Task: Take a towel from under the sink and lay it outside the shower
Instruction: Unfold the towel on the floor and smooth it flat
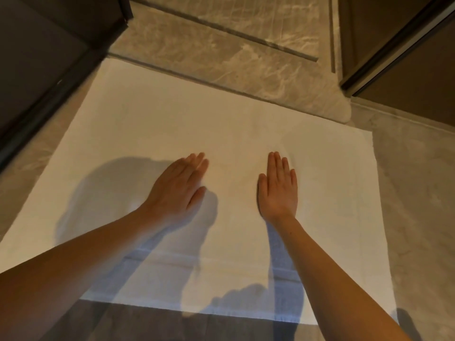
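A white towel [152,124] lies spread flat on the floor, its far edge along the raised marble threshold [221,87] of the shower. My left hand [177,188] rests palm down on the towel's middle, fingers straight and close together. My right hand [279,185] lies flat on the towel a little to the right, fingers extended. Neither hand grips the cloth. Shadows of my arms and head fall on the near half of the towel.
Beyond the threshold is the marble shower floor [197,43] with a long linear drain [246,35]. A dark wall or cabinet [41,70] stands at the left, a dark door frame [398,52] at the right. Grey tile floor [416,193] lies right of the towel.
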Motion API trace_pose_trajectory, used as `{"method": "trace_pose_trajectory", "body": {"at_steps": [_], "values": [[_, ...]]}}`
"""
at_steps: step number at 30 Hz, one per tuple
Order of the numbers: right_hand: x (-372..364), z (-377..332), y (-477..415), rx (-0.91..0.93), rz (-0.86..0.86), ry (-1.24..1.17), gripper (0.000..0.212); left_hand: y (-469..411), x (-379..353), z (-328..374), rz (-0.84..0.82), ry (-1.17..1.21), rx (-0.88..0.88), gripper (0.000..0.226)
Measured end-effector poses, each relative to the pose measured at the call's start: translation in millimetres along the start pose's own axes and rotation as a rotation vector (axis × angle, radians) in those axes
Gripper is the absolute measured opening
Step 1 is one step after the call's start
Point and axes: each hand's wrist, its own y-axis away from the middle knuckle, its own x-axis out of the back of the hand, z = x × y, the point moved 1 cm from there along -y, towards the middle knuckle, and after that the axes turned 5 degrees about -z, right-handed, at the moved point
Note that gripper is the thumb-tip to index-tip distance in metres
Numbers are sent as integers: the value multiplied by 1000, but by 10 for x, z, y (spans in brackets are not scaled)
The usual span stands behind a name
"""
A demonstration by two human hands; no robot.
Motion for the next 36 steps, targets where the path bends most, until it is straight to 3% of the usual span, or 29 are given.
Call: {"method": "trace_pose_trajectory", "body": {"at_steps": [2, 6, 8, 12, 14, 17, 21, 26, 31, 33, 36], "values": [[-16, 18, 6, -6, -6, 2, 62, -409, 69, 66, 63, 8, -89, 56], [7, 7, -3, 12, -17, 2, 63, -1119, 128, -38, -36, -65, 53, 59], [24, -11, 13, 13, -29, 5, 62, -1186, 37, -154, -101, -103, 97, 60], [159, -253, -141, -57, 23, -78, 60, -1177, -28, -201, -71, -102, 91, 61], [237, -638, -446, 37, 64, -177, 60, -1189, -41, -196, -64, -107, 90, 60], [208, -1069, -885, 197, -27, -251, 55, -1169, -57, -199, -19, -74, 70, 60], [118, -528, -1016, 189, -37, -56, 55, -1145, -107, -235, 79, -16, 54, 57], [278, 397, -1068, 9, 6, 7, 56, -1166, -125, -244, 76, -2, 57, 58], [346, 277, -1093, -129, -5, 31, 58, -1165, -110, -233, 62, -17, 60, 58], [343, -179, -1211, 26, 39, 30, 58, -1168, -109, -230, 71, -29, 57, 58], [295, -801, -1368, 245, -36, -36, 57, -1172, -115, -231, 78, -47, 54, 58]]}}
